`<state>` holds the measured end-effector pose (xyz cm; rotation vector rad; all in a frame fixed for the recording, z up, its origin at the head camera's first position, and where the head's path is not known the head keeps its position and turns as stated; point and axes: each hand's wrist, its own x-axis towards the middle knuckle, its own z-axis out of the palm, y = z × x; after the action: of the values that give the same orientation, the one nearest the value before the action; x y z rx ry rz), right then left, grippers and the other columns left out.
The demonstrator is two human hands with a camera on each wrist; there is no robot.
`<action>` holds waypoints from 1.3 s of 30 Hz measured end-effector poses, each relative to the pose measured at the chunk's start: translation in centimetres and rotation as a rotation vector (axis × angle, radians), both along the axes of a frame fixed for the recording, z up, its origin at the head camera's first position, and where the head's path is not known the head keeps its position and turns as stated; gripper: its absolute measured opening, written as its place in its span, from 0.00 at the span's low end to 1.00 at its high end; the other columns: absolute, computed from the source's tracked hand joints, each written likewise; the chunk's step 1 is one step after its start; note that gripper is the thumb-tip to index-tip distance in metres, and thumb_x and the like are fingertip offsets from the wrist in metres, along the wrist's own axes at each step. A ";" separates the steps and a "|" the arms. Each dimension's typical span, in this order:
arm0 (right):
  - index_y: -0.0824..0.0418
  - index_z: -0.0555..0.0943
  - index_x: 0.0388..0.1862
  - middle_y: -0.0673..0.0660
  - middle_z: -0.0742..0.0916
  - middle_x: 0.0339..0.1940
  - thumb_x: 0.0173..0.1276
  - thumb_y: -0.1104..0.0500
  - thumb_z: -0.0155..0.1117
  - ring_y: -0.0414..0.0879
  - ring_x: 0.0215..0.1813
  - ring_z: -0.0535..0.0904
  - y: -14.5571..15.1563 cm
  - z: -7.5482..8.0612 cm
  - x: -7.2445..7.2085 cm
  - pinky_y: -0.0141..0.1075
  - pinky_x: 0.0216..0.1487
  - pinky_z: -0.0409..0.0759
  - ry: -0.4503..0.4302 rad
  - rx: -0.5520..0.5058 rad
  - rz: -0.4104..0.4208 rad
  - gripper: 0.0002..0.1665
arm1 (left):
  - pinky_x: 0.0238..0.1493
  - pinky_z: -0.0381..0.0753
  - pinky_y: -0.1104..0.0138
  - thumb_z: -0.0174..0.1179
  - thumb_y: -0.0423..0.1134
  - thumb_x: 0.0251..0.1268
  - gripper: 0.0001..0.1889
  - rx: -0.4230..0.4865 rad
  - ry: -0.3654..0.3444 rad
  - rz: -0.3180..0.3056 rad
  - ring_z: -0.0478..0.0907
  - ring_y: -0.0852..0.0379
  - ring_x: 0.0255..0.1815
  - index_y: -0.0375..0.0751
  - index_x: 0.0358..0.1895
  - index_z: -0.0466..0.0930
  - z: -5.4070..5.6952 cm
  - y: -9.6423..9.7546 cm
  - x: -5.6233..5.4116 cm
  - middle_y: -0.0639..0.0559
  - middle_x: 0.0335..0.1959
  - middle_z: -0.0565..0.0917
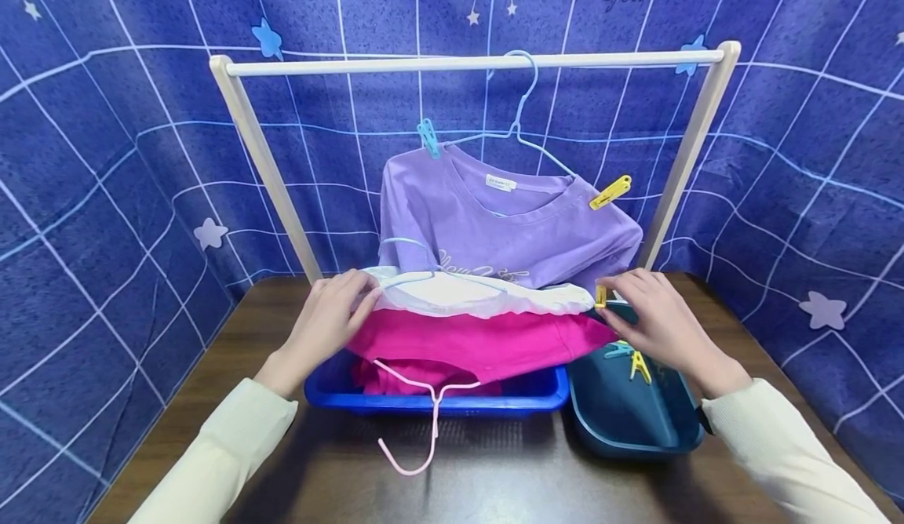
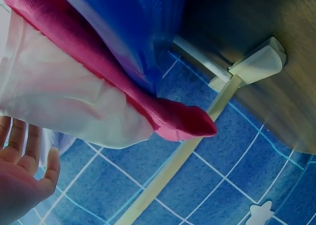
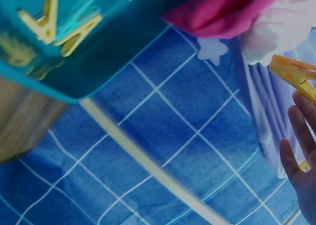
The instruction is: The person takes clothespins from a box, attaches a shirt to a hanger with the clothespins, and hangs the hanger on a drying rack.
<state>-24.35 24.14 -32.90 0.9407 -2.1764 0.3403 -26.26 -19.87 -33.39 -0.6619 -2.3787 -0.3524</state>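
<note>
One white garment [image 1: 459, 303] spans both hands, above one pink garment [image 1: 452, 340] and one blue basket [image 1: 515, 403]. The left hand [image 1: 335, 308] pinches its left end; the right hand's [image 1: 657, 316] grip pinches one yellow clothespin [image 1: 600, 296] at the other. Behind, one purple shirt [image 1: 487, 222] hangs with two clips [image 1: 428, 138].

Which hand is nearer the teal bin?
Right. The right hand, pinching a yellow clothespin, overlaps the far end of the teal bin in the head view. The left hand is at the left end of the white garment, across the blue basket from the bin.
</note>
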 end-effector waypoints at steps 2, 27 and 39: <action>0.64 0.78 0.42 0.56 0.84 0.35 0.47 0.60 0.68 0.48 0.39 0.74 -0.5 0.2 -0.1 0.44 0.43 0.67 -0.012 -0.015 -0.008 0.21 | 0.38 0.66 0.57 0.56 0.42 0.62 0.05 0.004 -0.002 0.008 0.77 0.52 0.32 0.45 0.35 0.75 0.0 0.1 -0.1 0.52 0.28 0.78; 0.64 0.77 0.35 0.57 0.82 0.33 0.47 0.68 0.69 0.49 0.40 0.76 -5.2 0.7 -0.9 0.40 0.41 0.66 -0.073 -0.219 0.079 0.15 | 0.43 0.69 0.51 0.55 0.42 0.63 0.06 0.041 -0.055 0.039 0.79 0.52 0.33 0.43 0.35 0.77 0.1 0.2 -1.2 0.50 0.30 0.81; 0.62 0.77 0.31 0.57 0.83 0.30 0.47 0.68 0.69 0.51 0.35 0.76 -6.8 0.6 -1.3 0.41 0.38 0.69 -0.043 -0.306 0.119 0.12 | 0.42 0.69 0.51 0.55 0.41 0.63 0.06 0.037 -0.044 0.033 0.78 0.52 0.32 0.44 0.35 0.77 -0.1 0.2 -1.3 0.51 0.29 0.81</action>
<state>-25.65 17.32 -32.34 0.8964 -2.0351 0.7350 -27.57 -19.68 -33.49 -0.6036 -2.4161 -0.3997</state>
